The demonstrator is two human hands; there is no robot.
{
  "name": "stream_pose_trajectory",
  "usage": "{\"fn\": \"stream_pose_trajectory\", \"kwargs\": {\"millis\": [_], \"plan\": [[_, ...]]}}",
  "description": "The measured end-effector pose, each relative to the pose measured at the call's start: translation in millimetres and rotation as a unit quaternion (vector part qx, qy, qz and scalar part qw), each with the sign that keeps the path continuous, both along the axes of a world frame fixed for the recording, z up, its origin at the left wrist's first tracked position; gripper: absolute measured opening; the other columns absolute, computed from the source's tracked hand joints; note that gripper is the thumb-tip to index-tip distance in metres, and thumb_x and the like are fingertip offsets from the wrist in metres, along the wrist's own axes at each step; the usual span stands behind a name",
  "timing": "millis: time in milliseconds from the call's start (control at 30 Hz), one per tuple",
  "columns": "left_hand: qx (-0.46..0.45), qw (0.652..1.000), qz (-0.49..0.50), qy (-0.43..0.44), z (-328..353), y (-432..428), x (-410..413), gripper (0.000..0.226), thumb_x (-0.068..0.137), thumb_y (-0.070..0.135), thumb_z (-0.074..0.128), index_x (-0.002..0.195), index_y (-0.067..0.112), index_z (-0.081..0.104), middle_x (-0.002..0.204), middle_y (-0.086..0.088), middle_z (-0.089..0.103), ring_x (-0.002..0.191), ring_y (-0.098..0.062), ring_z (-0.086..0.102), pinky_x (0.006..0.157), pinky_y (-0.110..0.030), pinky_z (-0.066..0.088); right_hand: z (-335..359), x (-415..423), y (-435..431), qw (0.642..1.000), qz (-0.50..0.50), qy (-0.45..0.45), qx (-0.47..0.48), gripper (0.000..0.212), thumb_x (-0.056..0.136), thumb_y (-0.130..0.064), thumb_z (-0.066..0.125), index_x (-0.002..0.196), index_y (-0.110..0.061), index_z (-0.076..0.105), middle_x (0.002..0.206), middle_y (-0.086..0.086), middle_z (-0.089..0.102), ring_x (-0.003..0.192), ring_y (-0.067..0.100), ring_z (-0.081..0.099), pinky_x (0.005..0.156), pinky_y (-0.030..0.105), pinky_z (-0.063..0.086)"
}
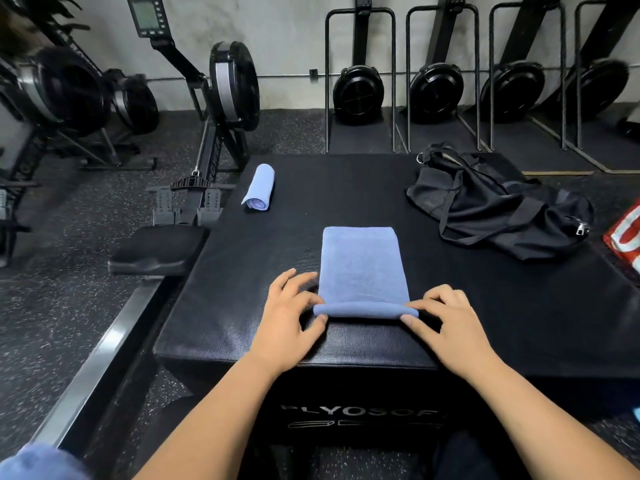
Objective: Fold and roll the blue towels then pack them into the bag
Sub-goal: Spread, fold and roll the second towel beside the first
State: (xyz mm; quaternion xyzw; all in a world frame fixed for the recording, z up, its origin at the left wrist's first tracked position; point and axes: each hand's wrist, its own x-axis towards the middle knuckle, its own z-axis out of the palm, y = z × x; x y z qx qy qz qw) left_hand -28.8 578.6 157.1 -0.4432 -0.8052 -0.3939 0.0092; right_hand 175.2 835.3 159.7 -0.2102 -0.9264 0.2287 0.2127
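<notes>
A folded blue towel (360, 265) lies lengthwise in the middle of a black padded box (242, 271), its near end curled into a small roll. My left hand (294, 306) pinches the left end of that roll between thumb and fingers. My right hand (446, 313) pinches the right end the same way. A second blue towel (259, 187), fully rolled, lies at the box's far left corner. A black bag (491, 206), slumped and crumpled with loose straps, rests at the far right of the box.
Rowing machines (214, 109) stand on the speckled floor to the left and along the back wall. A rower's seat and rail (156, 251) run close beside the box's left edge. A red and white object (627, 237) sits at the right edge. Blue cloth (38, 462) shows at the bottom left.
</notes>
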Motion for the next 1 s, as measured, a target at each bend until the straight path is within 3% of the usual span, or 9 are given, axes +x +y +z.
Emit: {"fn": "stream_pose_trajectory", "kwargs": {"millis": [200, 333, 467, 600, 767, 867, 1000], "plan": [[0.014, 0.998, 0.039, -0.046, -6, 3, -5, 0.008, 0.095, 0.044, 0.073, 0.092, 0.037, 0.076, 0.15, 0.021, 0.05, 0.154, -0.012, 0.018, 0.125, -0.041, 0.025, 5, -11, 1, 0.994, -0.052, -0.014, -0.095, 0.044, 0.081, -0.077, 0.054, 0.096, -0.043, 0.078, 0.099, -0.018, 0.057, 0.099, 0.007, 0.047, 0.092, 0.043, 0.048], [0.003, 0.997, 0.051, -0.051, -6, 5, -5, 0.027, 0.091, 0.059, 0.065, 0.081, 0.036, 0.075, 0.143, 0.025, 0.055, 0.152, -0.011, 0.021, 0.124, -0.041, 0.024, 6, -12, 1, 0.991, -0.069, -0.015, -0.118, 0.034, 0.082, -0.072, 0.064, 0.079, -0.039, 0.073, 0.097, -0.019, 0.058, 0.1, 0.003, 0.047, 0.089, 0.041, 0.049], [-0.007, 0.997, 0.079, -0.025, -4, 10, -1, 0.029, 0.086, 0.061, 0.064, 0.077, 0.034, 0.065, 0.138, 0.021, 0.056, 0.145, -0.015, 0.028, 0.12, -0.039, 0.027, 7, -16, -8, 0.988, -0.106, 0.006, -0.111, 0.03, 0.08, -0.063, 0.076, 0.068, -0.038, 0.066, 0.093, -0.018, 0.058, 0.098, 0.006, 0.048, 0.082, 0.041, 0.051], [0.013, 0.997, 0.072, 0.028, 0, 9, 3, 0.015, 0.091, 0.042, 0.074, 0.099, 0.034, 0.064, 0.14, 0.011, 0.05, 0.141, -0.019, 0.033, 0.117, -0.035, 0.03, 10, -14, -17, 0.985, -0.141, 0.043, -0.094, 0.022, 0.081, -0.054, 0.082, 0.087, -0.043, 0.064, 0.103, -0.019, 0.052, 0.101, 0.006, 0.053, 0.075, 0.038, 0.052], [-0.001, 0.992, 0.096, 0.088, -2, 7, 10, 0.004, 0.096, 0.035, 0.075, 0.099, 0.039, 0.074, 0.131, 0.016, 0.055, 0.129, -0.02, 0.046, 0.107, -0.039, 0.034, 2, -13, -23, 0.993, -0.109, 0.051, 0.019, 0.005, 0.092, -0.036, 0.077, 0.097, -0.037, 0.076, 0.102, -0.013, 0.046, 0.098, 0.014, 0.047, 0.071, 0.037, 0.052], [0.005, 0.989, 0.104, 0.105, -4, 7, 12, 0.007, 0.098, 0.037, 0.072, 0.104, 0.038, 0.076, 0.126, 0.017, 0.057, 0.125, -0.02, 0.048, 0.102, -0.042, 0.037, -1, -14, -22, 0.992, -0.111, 0.038, 0.04, 0.011, 0.095, -0.039, 0.071, 0.104, -0.036, 0.075, 0.102, -0.013, 0.044, 0.098, 0.015, 0.044, 0.077, 0.041, 0.051], [-0.04, 0.99, 0.093, 0.099, -2, 7, 13, 0.027, 0.09, 0.05, 0.072, 0.114, 0.039, 0.072, 0.129, 0.02, 0.054, 0.129, -0.018, 0.044, 0.105, -0.039, 0.035, 0, -12, -21, 0.995, -0.083, -0.017, 0.061, 0.034, 0.081, -0.043, 0.076, 0.114, -0.038, 0.069, 0.108, -0.015, 0.043, 0.103, 0.015, 0.044, 0.09, 0.039, 0.045]]}}
